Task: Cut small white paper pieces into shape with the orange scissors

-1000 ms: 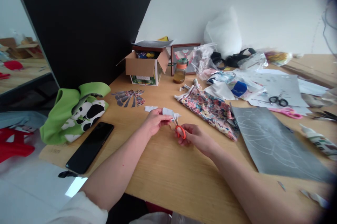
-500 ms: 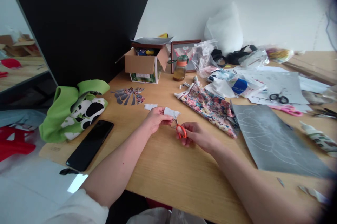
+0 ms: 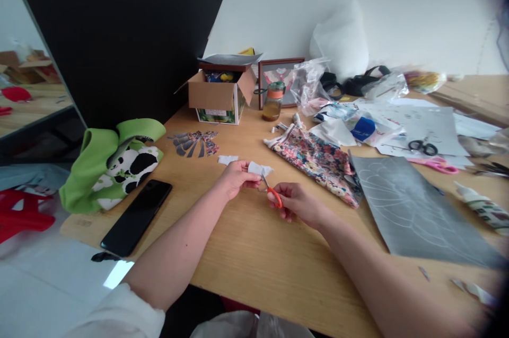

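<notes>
My left hand [image 3: 237, 179] pinches a small white piece [image 3: 259, 169], which could be paper or cloth. In my right hand [image 3: 292, 200] is a pair of small orange-handled scissors [image 3: 275, 197], its blades at the near edge of that piece. Behind my left hand another white scrap [image 3: 228, 159] lies on the wooden table [image 3: 254, 258]. Farther left, cut grey and flowered pieces [image 3: 194, 143] are laid out in a fan. Flowered fabric [image 3: 314, 160] spreads beyond my right hand.
A grey sheet with white line drawing [image 3: 413, 211] lies at right, near pink scissors [image 3: 437, 165], black scissors [image 3: 423, 147] and a white bottle [image 3: 481, 205]. At left are a phone [image 3: 137, 216] and a green panda bag [image 3: 115, 166]. A carton [image 3: 217, 97] and a jar [image 3: 273, 102] stand behind.
The orange handles have come closer together as my right hand's fingers closed. My left hand keeps the white piece in nearly the same place.
</notes>
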The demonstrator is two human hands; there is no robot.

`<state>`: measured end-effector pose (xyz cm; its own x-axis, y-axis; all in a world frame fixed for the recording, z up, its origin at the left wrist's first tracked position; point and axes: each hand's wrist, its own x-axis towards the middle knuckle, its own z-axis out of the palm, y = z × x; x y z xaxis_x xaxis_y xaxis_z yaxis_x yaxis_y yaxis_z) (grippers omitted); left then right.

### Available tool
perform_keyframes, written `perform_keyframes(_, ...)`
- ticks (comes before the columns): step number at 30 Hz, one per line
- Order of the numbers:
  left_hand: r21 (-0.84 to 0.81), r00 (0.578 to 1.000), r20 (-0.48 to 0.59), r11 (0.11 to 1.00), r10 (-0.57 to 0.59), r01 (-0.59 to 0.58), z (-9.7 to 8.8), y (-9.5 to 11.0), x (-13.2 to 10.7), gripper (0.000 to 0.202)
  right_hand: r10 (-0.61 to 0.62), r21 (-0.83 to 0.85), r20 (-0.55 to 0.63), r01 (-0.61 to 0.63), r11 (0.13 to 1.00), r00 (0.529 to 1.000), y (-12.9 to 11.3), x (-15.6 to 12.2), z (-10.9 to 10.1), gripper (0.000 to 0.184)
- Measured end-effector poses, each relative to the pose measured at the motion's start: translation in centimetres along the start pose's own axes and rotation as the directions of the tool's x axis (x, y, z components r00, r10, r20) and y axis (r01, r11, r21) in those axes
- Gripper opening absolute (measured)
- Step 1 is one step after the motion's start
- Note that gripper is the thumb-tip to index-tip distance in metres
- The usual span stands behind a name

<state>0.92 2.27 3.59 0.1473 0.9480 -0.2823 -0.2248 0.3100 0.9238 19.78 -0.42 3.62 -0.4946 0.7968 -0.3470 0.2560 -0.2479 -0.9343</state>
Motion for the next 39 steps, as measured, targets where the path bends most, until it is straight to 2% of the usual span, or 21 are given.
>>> perform_keyframes(9,0.015,0.999,0.019,0.999,-0.05,0.049,-0.04,0.39,-0.32,0.021,-0.002,0.036,-0.025,0.003,0.999,1.0,-0.29,-0.1,0.11,0.051)
perform_keyframes(21,-0.006,1.0,0.02,1.0,-0.003,0.003,-0.2,-0.04,0.21,0.019,-0.023,-0.002,0.045,0.024,1.0,0.999,-0.01,-0.19,-0.21,0.053)
perform_keyframes(39,0.039,1.0,0.028,0.999,-0.012,0.011,-0.11,0.42,-0.13,0.019,0.01,-0.029,0.022,-0.009,1.0,1.0,0.11,0.06,-0.19,0.051)
